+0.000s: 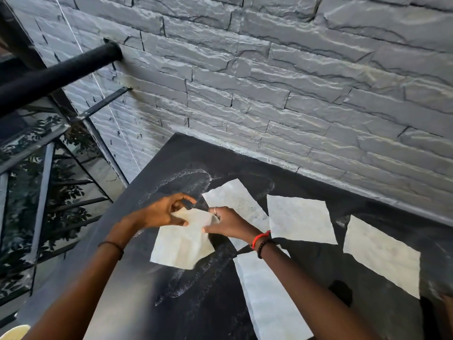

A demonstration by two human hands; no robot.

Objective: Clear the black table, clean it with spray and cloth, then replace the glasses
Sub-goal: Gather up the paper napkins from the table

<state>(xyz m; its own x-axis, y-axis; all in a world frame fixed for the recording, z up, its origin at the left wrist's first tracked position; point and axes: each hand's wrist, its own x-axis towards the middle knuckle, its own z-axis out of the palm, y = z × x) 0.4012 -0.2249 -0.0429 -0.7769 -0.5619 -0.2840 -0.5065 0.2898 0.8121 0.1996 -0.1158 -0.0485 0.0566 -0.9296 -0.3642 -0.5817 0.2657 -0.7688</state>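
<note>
Grey stacked-stone wall [294, 82] is filling the top of our view, and the black table [137, 303] is butting against its foot, its top showing pale curved wipe streaks [186, 278]. At the left, a black rail [56, 69] is meeting the wall above a glass railing [36, 192]. Four white sheets [300, 219] are lying flat on the table's right half, near one another. We are holding a fifth white sheet [181, 246] over the table's middle, left of those. Our left hand [161, 213] is pinching its upper edge, thumb beneath curled fingers, and our right hand [226, 223] is gripping its right edge, a ring showing on one finger. Red and black bracelets [261, 239] are circling our right wrist, a dark band [111, 245] our left.
</note>
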